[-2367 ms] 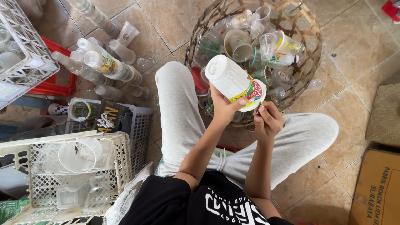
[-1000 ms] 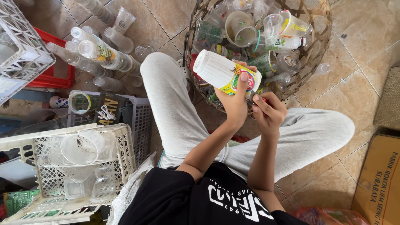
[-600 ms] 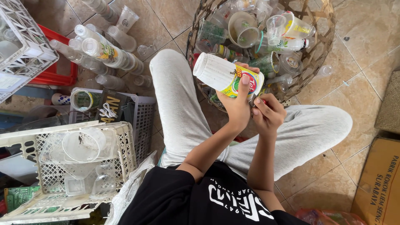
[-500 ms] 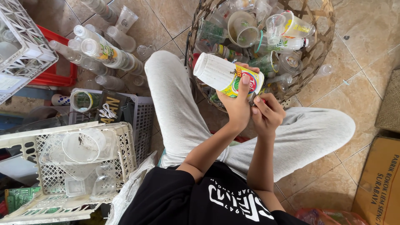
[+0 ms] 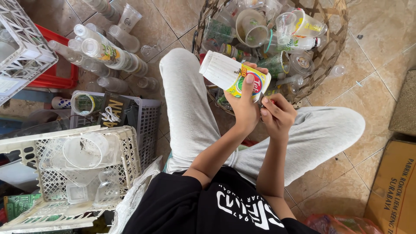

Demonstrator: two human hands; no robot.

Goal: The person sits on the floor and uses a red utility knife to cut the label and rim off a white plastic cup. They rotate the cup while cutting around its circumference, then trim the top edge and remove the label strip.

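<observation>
- Woven basket (image 5: 333, 47) at 12 o'clock, heaped with clear plastic cups (image 5: 253, 30) and small bottles.
- White plastic crate (image 5: 130, 147) at 8 o'clock, holding clear cups and lids; grey crate (image 5: 149, 119) just behind it; red tray (image 5: 58, 78) under a white rack (image 5: 26, 47) at 10 o'clock.
- Stacked clear cups (image 5: 108, 54) lying on the floor at 11 o'clock.
- White ribbed cup (image 5: 232, 76) with a yellow, red and green label, tilted on its side, mouth toward 3 o'clock, held in front of the basket above the lap.
- Left hand (image 5: 245, 108) wrapped around the cup, thumb pressed on the label.
- Right hand (image 5: 277, 115) touching the cup's rim, fingers (image 5: 266, 102) curled and pinching at its edge.
- Beige tiled floor (image 5: 381, 39); cardboard box (image 5: 394, 182) at 4 o'clock.
</observation>
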